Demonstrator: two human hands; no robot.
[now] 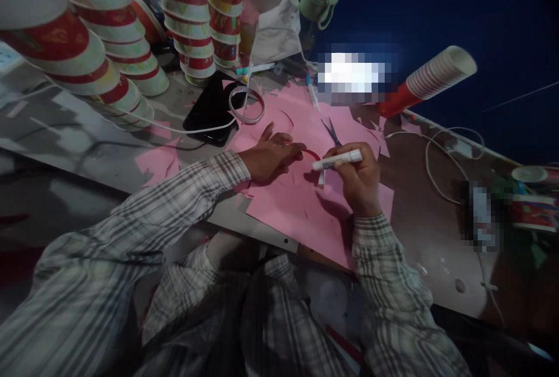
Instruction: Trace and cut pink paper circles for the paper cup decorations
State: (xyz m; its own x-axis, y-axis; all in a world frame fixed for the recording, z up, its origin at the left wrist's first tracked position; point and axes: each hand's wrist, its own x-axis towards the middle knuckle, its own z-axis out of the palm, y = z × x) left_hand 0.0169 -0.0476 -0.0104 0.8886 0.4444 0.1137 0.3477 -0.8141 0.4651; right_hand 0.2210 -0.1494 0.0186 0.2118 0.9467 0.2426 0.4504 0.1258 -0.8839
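Note:
My left hand (pixel 273 157) lies on the pink paper (pixel 288 208), fingers stretched out and spread. Its forefinger reaches the end of a dark red curved strip or line (pixel 312 155); which of the two I cannot tell. Closed around a white marker (pixel 338 159) is my right hand (pixel 363 176), held just above the sheets. A small white piece with a brownish end (pixel 322 179) shows under the marker. Scissors (pixel 332 132) with dark blades lie on the paper beyond the right hand. Another marker with a blue end (pixel 311 92) rests farther back.
Tall stacks of red and white paper cups (pixel 187 22) stand at the left and back. A black phone (pixel 212 109) and a roll of tape (pixel 247 105) lie near them. At the right are a leaning cup stack (pixel 437 77), a white cable (pixel 430 162) and a patterned cup (pixel 533 212).

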